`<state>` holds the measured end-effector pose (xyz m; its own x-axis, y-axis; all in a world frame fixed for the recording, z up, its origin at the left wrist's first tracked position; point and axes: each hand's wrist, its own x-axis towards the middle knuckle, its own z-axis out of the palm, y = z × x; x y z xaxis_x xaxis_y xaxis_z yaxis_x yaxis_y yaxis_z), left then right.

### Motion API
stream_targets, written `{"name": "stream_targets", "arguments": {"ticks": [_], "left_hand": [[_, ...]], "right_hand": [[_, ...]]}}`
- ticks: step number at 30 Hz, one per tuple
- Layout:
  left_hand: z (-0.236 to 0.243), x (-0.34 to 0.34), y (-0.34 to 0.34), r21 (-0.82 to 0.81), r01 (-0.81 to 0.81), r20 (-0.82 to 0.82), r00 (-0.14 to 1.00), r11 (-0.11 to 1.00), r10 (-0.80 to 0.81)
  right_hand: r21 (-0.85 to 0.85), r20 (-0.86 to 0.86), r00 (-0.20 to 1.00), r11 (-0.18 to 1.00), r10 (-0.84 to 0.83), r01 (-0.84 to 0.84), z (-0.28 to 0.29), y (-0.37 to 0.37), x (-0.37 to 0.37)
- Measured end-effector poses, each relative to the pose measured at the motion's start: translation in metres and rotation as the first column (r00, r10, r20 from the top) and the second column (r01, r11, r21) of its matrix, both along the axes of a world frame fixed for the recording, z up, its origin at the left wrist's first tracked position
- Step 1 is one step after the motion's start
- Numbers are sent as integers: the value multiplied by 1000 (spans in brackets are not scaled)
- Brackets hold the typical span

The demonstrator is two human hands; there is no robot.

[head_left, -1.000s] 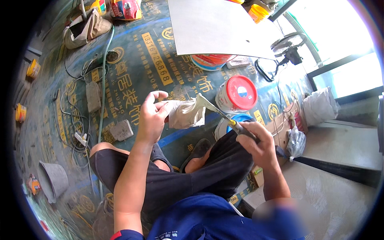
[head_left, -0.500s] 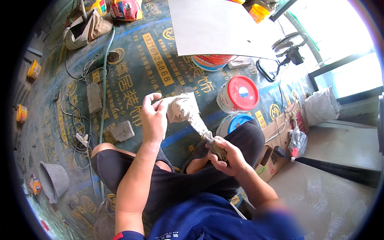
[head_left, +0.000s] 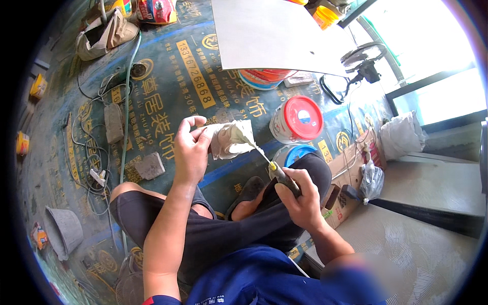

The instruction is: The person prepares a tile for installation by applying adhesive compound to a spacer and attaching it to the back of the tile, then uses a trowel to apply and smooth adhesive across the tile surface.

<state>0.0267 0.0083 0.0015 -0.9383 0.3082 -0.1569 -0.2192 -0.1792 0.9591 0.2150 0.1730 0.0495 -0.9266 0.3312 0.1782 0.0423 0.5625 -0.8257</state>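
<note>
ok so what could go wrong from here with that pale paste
The thick paste sits heaped on the pale flat piece, so some could drop onto the floor covering.
The left hand grips that piece near one side, so a push from the trowel might tip it.
The blue-lidded bucket appears close to the right knee and could get bumped.
</note>
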Motion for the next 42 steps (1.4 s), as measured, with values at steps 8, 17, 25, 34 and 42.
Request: {"name": "stream_targets", "arguments": {"ticks": [8,17,25,34,42], "left_hand": [[-5,-4,-4,107,-64,202,978,992,41],[13,-3,-12,106,60,36,997,993,-64],[44,12,-13,-42,205,-242,947,978,-209],[52,4,-15,-174,349,-211,900,921,-381],[26,-5,-14,-133,362,2,931,923,-365]], "right_hand": [[510,150,989,856,6,-83,-14,-10,3],[-799,313,947,558,71,223,29,36,10],[-918,352,919,257,180,301,-11,67,7],[-856,363,880,483,305,186,6,86,-15],[326,118,942,884,315,-336,55,59,-19]]}}
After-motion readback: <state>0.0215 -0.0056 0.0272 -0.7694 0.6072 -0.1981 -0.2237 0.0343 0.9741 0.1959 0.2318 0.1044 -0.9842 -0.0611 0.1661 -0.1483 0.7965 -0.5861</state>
